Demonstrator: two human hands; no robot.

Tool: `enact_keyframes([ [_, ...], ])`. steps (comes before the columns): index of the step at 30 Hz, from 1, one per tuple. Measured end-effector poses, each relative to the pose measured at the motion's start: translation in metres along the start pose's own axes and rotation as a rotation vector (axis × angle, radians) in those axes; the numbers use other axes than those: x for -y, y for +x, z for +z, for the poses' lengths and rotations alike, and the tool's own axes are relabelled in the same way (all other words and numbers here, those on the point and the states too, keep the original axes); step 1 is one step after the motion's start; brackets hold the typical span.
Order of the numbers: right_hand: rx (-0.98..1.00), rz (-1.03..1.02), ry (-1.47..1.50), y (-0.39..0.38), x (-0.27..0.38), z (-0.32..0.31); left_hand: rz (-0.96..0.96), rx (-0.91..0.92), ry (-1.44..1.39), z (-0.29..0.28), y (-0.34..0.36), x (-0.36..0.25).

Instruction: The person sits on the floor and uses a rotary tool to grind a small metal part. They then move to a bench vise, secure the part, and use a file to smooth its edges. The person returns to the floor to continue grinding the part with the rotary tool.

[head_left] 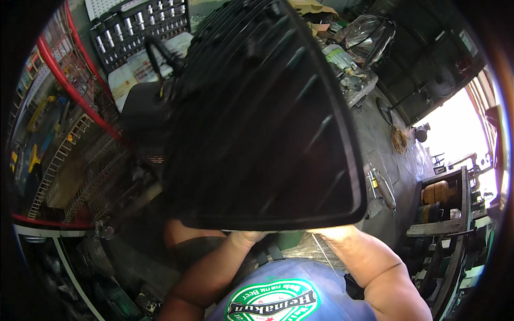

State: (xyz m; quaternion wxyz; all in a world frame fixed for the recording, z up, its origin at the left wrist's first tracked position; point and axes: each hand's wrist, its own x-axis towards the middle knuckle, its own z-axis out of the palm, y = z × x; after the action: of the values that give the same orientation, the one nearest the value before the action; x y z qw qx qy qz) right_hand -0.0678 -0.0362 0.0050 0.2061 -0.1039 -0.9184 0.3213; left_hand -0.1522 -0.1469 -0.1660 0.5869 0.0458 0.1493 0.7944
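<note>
A large black finned housing (267, 128), shaped like a floodlight body, fills the middle of the view close in front of me. Diagonal ribs run across its face inside a rounded rim. A black box (143, 104) with a thick black cable (155, 56) shows at its left side. My left hand (249, 235) and my right hand (337, 232) both reach up behind its lower edge and hold it raised. The housing hides the fingers of both hands. A thin pale cord (322, 249) hangs beside my right wrist.
An open socket set case (140, 27) stands at the back left, near a red-framed wire rack (75, 96) with tools. A cluttered bench (356, 80) is at the back right. A grinder-like tool (381, 187) lies on the floor; a shelf (436, 230) stands at the right.
</note>
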Motion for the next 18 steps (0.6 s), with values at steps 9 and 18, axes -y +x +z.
enact_keyframes([
  [9, -0.092, 0.356, 0.549, -0.003, 0.000, 0.009, 0.186, 0.122, 0.232, 0.032, 0.001, -0.016],
  [18, -0.055, 0.881, 1.012, -0.073, -0.006, -0.039, 0.074, 0.218, 0.171, 0.053, 0.000, -0.027],
])
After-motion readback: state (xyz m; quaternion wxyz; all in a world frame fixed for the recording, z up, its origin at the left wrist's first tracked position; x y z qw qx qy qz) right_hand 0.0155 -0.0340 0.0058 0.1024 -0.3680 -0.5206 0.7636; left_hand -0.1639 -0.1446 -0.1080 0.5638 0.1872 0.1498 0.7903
